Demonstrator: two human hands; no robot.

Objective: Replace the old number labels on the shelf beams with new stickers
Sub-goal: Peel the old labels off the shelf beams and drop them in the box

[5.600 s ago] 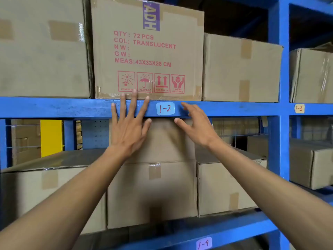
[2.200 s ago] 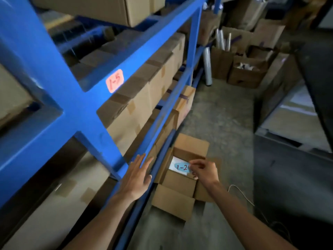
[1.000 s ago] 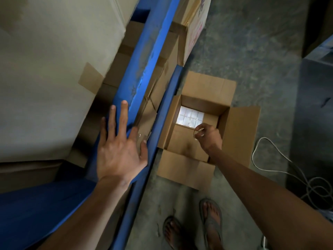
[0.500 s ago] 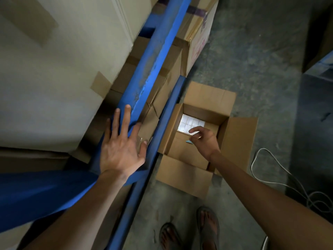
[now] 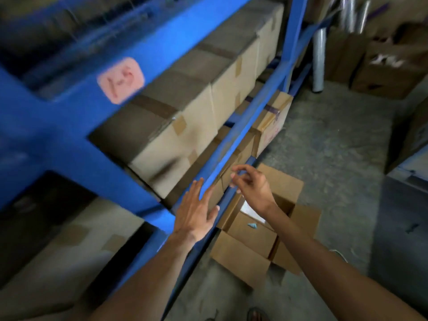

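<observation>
Blue painted steel shelf beam (image 5: 148, 59) carries a rounded pink label (image 5: 121, 80) reading 1-5, apparently not yet replaced. Below, an open corrugated carton (image 5: 287, 184) holds a crumpled blue scrap (image 5: 252, 225), probably a peeled label. Left hand (image 5: 194, 212) flat, released; right hand (image 5: 252, 184) loosely curled, apparently empty

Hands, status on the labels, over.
Left hand flat and open beside lower beam. Right hand empty above open box. Pink 1-5 label untouched.

Both forearms are bare, no sleeves, and a sandal (image 5: 256, 315) covers one foot.
</observation>
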